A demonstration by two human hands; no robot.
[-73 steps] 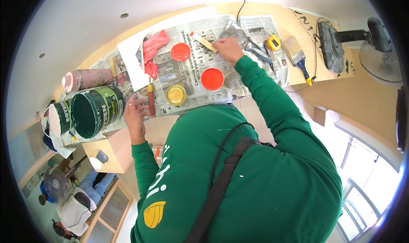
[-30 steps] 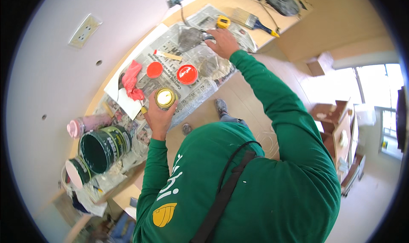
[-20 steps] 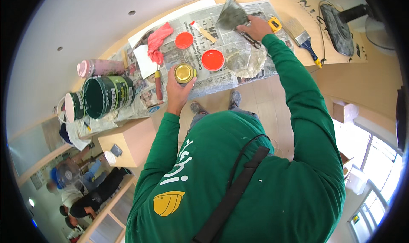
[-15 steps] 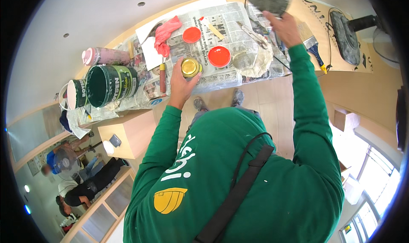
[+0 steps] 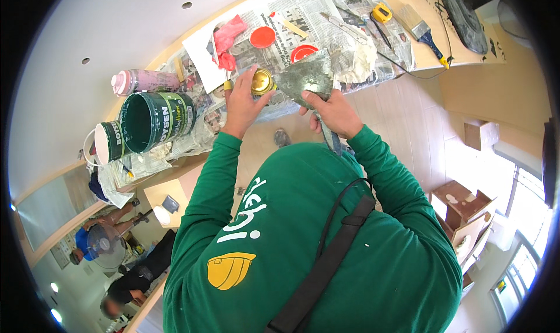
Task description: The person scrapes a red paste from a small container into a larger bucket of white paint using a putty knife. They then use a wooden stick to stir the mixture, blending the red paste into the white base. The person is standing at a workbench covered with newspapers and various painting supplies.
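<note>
My left hand [image 5: 242,105] curves around a small can with a gold top [image 5: 262,82] at the table's near edge, thumb on its near side and fingers on its far side. My right hand [image 5: 333,112] grips a wide putty knife [image 5: 306,76] with a grey, stained blade. Its blade points away from me toward the can, and the handle runs back toward my body. Behind the blade, a red-filled round tin or lid [image 5: 304,52] is partly hidden. Another red disc [image 5: 262,37] lies farther off. A yellow-tipped tool [image 5: 227,85] sits beside my left fingers, mostly covered.
Newspaper [image 5: 297,15] covers the table. A pink rag [image 5: 229,32], a utility knife [image 5: 344,28], a yellow tape measure [image 5: 381,12] and a paintbrush [image 5: 423,32] lie there. Left stand a dark green paint bucket [image 5: 157,120] and a pink bottle [image 5: 143,81]. Two people are at lower left.
My right hand has brought the putty knife from the far right of the table down to beside the can. The blade now covers part of the near red tin. The left hand stays at the can.
</note>
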